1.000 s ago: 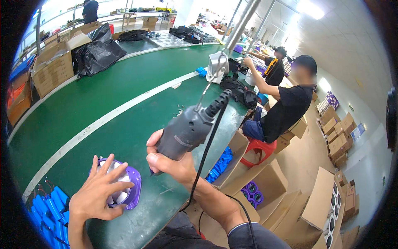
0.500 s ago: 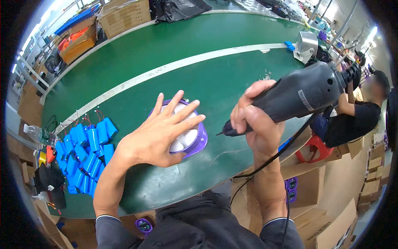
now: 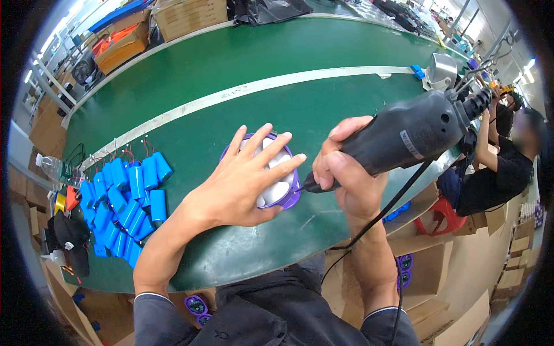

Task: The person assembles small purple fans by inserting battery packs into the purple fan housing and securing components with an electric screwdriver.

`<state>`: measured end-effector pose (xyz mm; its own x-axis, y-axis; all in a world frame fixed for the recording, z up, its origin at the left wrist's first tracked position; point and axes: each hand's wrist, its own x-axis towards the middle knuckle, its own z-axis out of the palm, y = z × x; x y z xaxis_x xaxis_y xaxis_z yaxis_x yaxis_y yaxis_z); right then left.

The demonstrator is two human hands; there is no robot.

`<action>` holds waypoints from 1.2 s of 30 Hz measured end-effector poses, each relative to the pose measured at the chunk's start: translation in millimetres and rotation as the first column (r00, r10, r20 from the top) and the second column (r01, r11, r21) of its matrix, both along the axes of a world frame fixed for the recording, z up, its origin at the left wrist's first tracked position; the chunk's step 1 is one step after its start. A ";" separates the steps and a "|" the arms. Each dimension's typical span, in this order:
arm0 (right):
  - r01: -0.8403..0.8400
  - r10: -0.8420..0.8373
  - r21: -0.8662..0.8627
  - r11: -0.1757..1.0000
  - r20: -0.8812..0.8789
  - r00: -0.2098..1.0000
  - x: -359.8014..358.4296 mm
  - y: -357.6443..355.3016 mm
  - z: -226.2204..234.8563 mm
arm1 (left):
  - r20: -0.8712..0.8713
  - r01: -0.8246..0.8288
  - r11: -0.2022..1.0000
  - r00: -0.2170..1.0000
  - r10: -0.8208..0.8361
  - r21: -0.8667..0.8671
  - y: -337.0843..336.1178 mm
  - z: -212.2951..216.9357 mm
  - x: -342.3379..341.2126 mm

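Note:
My left hand point(image 3: 239, 179) lies spread over a round purple housing point(image 3: 293, 199) on the green table, its thumb along the near rim. Smooth white rounded parts show inside the housing between my fingers. My right hand point(image 3: 353, 176) is wrapped round a black electric screwdriver point(image 3: 407, 132), held nearly level. The screwdriver's thin bit points left and meets the housing's right rim; whether it sits in a screw is too small to tell. A black cord point(image 3: 388, 209) runs down from the screwdriver past my right forearm.
Blue battery packs point(image 3: 130, 202) with thin wires are heaped at left, near a clear plastic bottle point(image 3: 56, 167). A metal lamp-like thing point(image 3: 441, 71) stands far right. Purple devices point(image 3: 196, 304) lie below the table edge. A person in black point(image 3: 499, 179) sits at right by a red stool point(image 3: 441, 216).
The screwdriver's bit has come left, from a gap beside the housing to its right rim. My left hand stays spread on the housing. The whole view has shifted slightly.

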<state>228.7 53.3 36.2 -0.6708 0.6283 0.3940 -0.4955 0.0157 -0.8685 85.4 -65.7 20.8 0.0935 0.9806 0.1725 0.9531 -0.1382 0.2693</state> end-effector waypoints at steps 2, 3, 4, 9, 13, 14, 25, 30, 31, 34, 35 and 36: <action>0.028 -0.028 0.005 1.000 0.002 1.000 -1.1 0.0 -3.3 | 0.005 0.001 1.000 1.000 -0.001 0.009 0.0 -2.1 -0.1; 0.021 -0.021 0.010 1.000 0.004 1.000 -1.7 0.1 -3.1 | 0.004 0.001 1.000 1.000 -0.001 0.015 0.3 -2.2 -0.4; 0.026 -0.026 -0.005 1.000 0.006 1.000 -1.9 0.0 -3.2 | 0.006 -0.006 1.000 1.000 0.006 0.018 0.6 -2.2 -0.6; 0.030 -0.030 -0.013 0.999 0.013 0.999 -2.1 0.5 -2.4 | 0.006 -0.005 1.000 1.000 0.005 0.025 2.1 -3.1 -1.3; 0.024 -0.024 0.015 1.000 -0.011 1.000 -3.2 -1.4 -4.7 | 0.016 -0.006 0.999 1.000 0.005 0.048 2.7 -5.9 -1.7; 0.026 -0.026 0.016 1.000 -0.003 1.000 -3.4 -1.7 -5.2 | 0.014 -0.004 0.998 1.000 0.003 0.058 2.8 -6.9 -1.4; 0.027 -0.027 -0.003 1.000 -0.066 0.997 -1.0 2.4 -5.8 | -0.022 -0.018 0.998 1.000 0.019 0.057 1.2 -6.9 2.5; 0.041 -0.040 0.033 0.999 -0.026 0.999 -2.1 -0.6 -6.3 | -0.030 -0.015 0.998 0.999 0.017 0.064 1.1 -7.7 2.3; 0.043 -0.042 0.027 0.999 -0.032 0.999 -2.4 -1.0 -7.0 | -0.029 -0.017 0.998 0.999 0.019 0.065 0.9 -7.9 2.5; 0.048 -0.047 0.016 0.999 -0.032 0.998 -3.0 -1.5 -7.5 | -0.027 -0.015 0.997 0.999 0.017 0.070 0.7 -8.2 2.3; 0.051 -0.051 0.011 0.999 -0.027 0.998 -3.1 -1.5 -7.5 | -0.029 -0.014 0.997 0.999 0.016 0.075 0.8 -8.5 2.3; 0.052 -0.052 0.011 0.999 -0.024 0.998 -3.1 -1.1 -7.9 | -0.030 -0.011 0.997 0.999 0.014 0.080 1.4 -9.3 2.4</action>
<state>225.6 52.3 28.2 -0.6274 0.6576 0.4170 -0.5146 0.0518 -0.8559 87.8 -64.3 11.4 0.0876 0.9650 0.2470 0.9624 -0.1459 0.2289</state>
